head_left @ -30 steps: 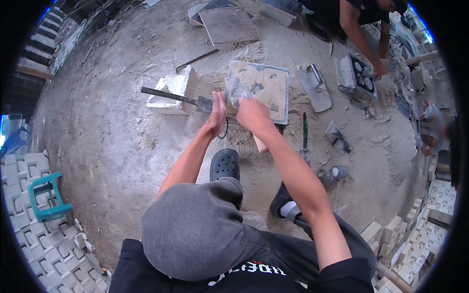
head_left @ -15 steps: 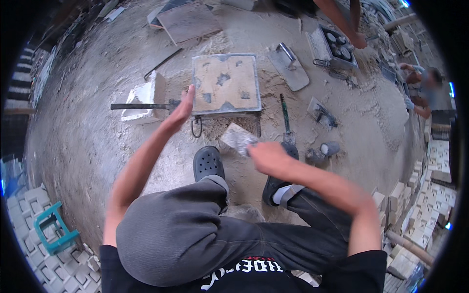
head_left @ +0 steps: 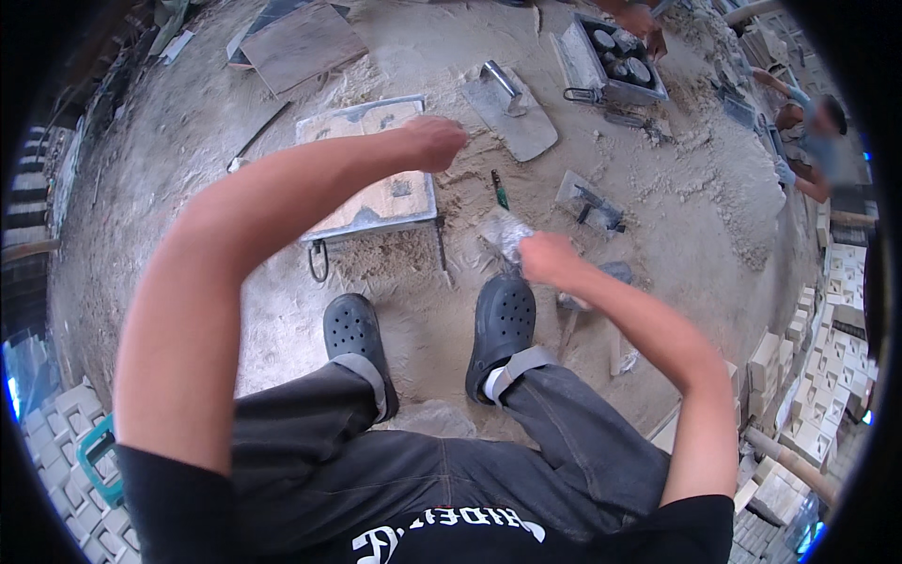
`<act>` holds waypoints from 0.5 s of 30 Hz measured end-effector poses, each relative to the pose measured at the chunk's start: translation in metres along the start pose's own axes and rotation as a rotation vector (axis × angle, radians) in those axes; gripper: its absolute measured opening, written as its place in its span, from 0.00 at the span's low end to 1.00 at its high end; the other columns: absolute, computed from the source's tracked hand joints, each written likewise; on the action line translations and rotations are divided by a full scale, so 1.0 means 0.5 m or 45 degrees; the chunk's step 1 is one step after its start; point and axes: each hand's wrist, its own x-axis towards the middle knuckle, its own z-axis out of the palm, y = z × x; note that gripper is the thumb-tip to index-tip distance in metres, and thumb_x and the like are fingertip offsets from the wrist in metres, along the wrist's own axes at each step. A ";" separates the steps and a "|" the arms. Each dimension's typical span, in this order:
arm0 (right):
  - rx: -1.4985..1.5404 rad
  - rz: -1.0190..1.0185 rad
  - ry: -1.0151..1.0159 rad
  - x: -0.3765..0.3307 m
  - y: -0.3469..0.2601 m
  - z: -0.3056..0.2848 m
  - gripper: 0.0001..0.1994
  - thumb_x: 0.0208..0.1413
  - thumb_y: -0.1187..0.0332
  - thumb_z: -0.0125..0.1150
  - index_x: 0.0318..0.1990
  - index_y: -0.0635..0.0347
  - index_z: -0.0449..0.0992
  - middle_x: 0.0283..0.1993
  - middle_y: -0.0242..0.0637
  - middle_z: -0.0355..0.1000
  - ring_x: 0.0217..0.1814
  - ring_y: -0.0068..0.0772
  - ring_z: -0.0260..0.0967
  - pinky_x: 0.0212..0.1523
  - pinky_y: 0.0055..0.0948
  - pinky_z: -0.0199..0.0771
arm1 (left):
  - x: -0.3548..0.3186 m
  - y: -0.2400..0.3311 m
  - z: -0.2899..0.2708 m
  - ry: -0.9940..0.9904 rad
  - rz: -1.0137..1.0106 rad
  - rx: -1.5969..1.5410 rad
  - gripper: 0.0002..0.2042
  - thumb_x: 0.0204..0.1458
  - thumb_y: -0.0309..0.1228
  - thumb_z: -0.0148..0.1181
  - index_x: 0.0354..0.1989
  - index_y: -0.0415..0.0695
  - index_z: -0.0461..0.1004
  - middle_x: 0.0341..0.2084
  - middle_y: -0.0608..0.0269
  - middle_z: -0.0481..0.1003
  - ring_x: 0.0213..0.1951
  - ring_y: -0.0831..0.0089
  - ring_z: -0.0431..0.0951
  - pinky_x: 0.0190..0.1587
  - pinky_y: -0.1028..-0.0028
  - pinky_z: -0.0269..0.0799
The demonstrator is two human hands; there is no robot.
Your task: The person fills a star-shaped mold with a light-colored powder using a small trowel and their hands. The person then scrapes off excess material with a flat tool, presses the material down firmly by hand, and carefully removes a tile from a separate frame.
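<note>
My left hand (head_left: 438,143) is closed, reaching over the right edge of a square metal mould frame (head_left: 371,222) filled with tan sand that has grey patches. Whatever those fingers hold, if anything, is hidden. My right hand (head_left: 550,258) grips a small flat trowel (head_left: 505,233), its pale blade pointing toward the frame, just above my right shoe. Near that blade, a green-handled tool (head_left: 500,191) lies on the sandy ground. Beyond my left hand rests a large steel trowel (head_left: 515,117) with a round metal handle.
A smaller flat float (head_left: 590,207) lies to the right. Farther off, a co-worker's hands are at an open metal box (head_left: 615,70) with round dark pieces. Flat boards (head_left: 301,47) lie at the far left. Pale blocks (head_left: 817,385) are stacked along the right. Another person crouches at the far right.
My left hand has swung from the frame's left side across to its right edge and closed. My right hand has moved slightly right and farther away with the trowel; the view has shifted.
</note>
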 end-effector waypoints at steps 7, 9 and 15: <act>0.193 0.053 0.000 0.051 -0.036 0.061 0.09 0.46 0.71 0.59 0.34 0.65 0.81 0.36 0.52 0.78 0.40 0.54 0.78 0.40 0.48 0.79 | 0.209 0.002 0.165 -0.218 -0.409 -0.378 0.18 0.50 0.35 0.57 0.46 0.39 0.80 0.56 0.46 0.73 0.59 0.49 0.72 0.56 0.57 0.71; 0.275 0.101 0.019 0.051 -0.026 0.081 0.09 0.47 0.71 0.58 0.34 0.66 0.80 0.36 0.53 0.78 0.41 0.55 0.78 0.41 0.48 0.79 | 0.221 0.041 0.195 -0.129 -0.579 -0.390 0.25 0.51 0.37 0.55 0.57 0.39 0.71 0.65 0.47 0.61 0.67 0.49 0.58 0.64 0.56 0.60; 0.415 0.158 0.129 0.089 -0.056 0.079 0.08 0.50 0.71 0.57 0.33 0.66 0.79 0.35 0.55 0.78 0.40 0.57 0.78 0.41 0.50 0.79 | 0.220 0.091 0.271 0.017 -0.899 -0.576 0.40 0.55 0.39 0.51 0.73 0.37 0.41 0.74 0.49 0.39 0.75 0.53 0.37 0.73 0.57 0.40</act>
